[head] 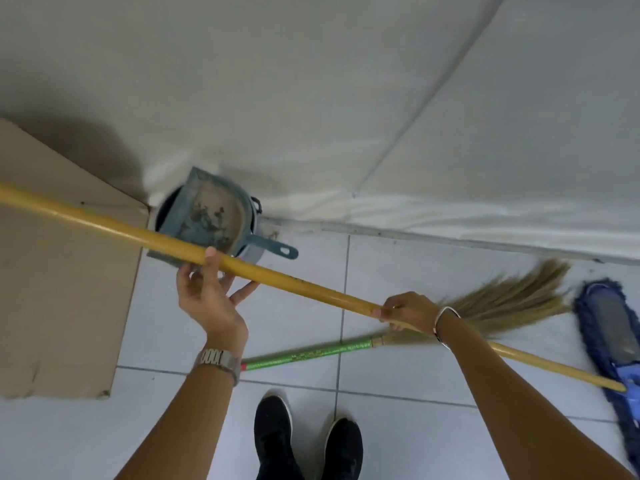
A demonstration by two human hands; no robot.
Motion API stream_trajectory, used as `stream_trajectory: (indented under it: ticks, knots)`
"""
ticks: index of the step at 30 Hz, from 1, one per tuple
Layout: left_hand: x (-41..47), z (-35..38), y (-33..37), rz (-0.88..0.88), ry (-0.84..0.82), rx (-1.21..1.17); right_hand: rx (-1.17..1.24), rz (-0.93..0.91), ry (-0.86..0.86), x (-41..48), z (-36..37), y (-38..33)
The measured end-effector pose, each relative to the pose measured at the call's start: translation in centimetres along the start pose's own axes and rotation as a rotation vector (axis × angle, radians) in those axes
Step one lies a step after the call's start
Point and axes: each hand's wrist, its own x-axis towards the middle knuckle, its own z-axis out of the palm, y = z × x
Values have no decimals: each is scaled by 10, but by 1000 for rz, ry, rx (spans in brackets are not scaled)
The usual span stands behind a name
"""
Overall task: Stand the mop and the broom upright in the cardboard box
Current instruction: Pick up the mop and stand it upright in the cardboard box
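Observation:
The mop has a long yellow pole (pixel 284 275) and a flat blue fringed head (pixel 613 334) at the right edge. The pole slants across the view, its far end over the cardboard box (pixel 59 289) on the left. My right hand (pixel 405 310) is closed around the pole near its lower part. My left hand (pixel 204 289) cups the pole from below with loose fingers, thumb on top. The broom lies flat on the floor tiles, with a green handle (pixel 311 355) and straw bristles (pixel 502 299) pointing right, under my right arm.
A dirty blue dustpan (pixel 211 216) rests on a small bucket against the white covered wall (pixel 346 98), right beside the box. My two black shoes (pixel 308 441) stand on the white tiles at the bottom.

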Motion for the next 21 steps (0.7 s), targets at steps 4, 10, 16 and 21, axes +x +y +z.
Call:
stream_trajectory:
  ticks: [4, 10, 16, 21]
  knots:
    - [-19, 56, 79, 143, -128, -49, 126, -75, 75, -50, -42, -42]
    - [-80, 150, 231, 241, -382, -81, 406, -183, 186, -151, -117, -109]
    - [-174, 213, 360, 387, -582, -89, 536, -281, 256, -263, -160, -150]
    - [-246, 232, 465, 505, -751, -96, 614, -400, 287, -345, -179, -191]
